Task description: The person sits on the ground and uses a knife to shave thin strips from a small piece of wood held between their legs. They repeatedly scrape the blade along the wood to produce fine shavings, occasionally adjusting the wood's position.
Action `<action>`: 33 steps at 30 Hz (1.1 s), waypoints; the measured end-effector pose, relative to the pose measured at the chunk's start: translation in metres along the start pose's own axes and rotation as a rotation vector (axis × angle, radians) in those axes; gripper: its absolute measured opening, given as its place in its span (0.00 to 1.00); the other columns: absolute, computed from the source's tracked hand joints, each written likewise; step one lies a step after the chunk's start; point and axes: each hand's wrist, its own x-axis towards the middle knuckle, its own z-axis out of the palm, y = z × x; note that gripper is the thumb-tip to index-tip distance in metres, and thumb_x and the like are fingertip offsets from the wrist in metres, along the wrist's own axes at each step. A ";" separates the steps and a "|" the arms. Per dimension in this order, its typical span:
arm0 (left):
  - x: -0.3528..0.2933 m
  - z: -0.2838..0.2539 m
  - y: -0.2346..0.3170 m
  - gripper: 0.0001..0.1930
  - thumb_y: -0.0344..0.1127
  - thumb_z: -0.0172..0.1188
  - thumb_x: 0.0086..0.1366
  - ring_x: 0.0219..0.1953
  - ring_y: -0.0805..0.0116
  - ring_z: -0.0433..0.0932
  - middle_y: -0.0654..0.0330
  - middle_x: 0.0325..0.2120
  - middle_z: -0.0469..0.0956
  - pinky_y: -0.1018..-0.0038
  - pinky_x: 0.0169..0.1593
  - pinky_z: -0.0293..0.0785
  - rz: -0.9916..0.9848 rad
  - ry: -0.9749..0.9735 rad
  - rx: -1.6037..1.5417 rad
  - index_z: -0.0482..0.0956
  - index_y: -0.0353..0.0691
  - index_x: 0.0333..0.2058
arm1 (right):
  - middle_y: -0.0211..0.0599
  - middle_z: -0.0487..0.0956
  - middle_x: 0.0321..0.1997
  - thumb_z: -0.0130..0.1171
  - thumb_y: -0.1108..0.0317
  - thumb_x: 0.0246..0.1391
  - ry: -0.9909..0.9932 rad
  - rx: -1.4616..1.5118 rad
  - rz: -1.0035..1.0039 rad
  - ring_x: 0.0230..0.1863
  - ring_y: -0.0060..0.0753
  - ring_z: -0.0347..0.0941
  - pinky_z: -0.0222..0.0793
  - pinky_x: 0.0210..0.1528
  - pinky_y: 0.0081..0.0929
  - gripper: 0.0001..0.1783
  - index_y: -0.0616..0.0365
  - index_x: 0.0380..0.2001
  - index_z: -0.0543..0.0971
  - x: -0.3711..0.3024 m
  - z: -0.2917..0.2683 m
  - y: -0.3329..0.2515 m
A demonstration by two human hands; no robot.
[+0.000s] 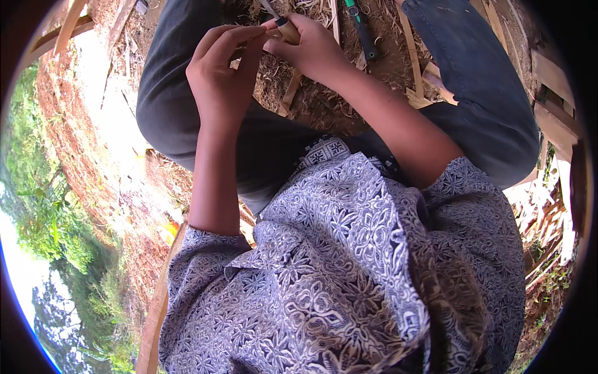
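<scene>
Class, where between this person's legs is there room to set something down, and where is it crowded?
A fairly bare soil patch lies between the green-and-black tool and the wooden strip to its right; another, lightly littered, between the short wood piece and right forearm. Crowded: wood scraps by the right trouser leg, and around the held tool.

2 hands (pixel 218 68) (pixel 313 55); 1 wooden-handled tool (pixel 288 31); 1 green-black tool (pixel 362 29); 1 patterned shirt (pixel 336 268).
</scene>
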 end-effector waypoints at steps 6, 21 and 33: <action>0.001 0.010 -0.031 0.06 0.28 0.69 0.67 0.34 0.77 0.82 0.61 0.29 0.84 0.80 0.40 0.77 -0.179 0.151 -0.211 0.83 0.34 0.39 | 0.49 0.80 0.60 0.66 0.50 0.59 0.102 -0.288 0.018 0.60 0.48 0.79 0.74 0.62 0.41 0.42 0.54 0.71 0.64 -0.013 -0.017 0.025; 0.006 0.009 -0.037 0.05 0.23 0.69 0.65 0.35 0.79 0.82 0.59 0.33 0.86 0.83 0.42 0.77 -0.229 0.205 -0.478 0.84 0.31 0.39 | 0.26 0.71 0.28 0.51 0.60 0.73 -0.025 -0.020 0.092 0.32 0.19 0.71 0.70 0.38 0.26 0.24 0.47 0.69 0.69 -0.067 -0.012 -0.007; 0.003 0.011 -0.030 0.05 0.20 0.68 0.65 0.37 0.80 0.82 0.60 0.34 0.85 0.84 0.42 0.77 -0.114 0.150 -0.327 0.81 0.32 0.38 | 0.32 0.76 0.33 0.46 0.59 0.75 -0.051 0.055 0.126 0.37 0.25 0.76 0.71 0.44 0.30 0.20 0.50 0.64 0.72 -0.061 0.001 0.002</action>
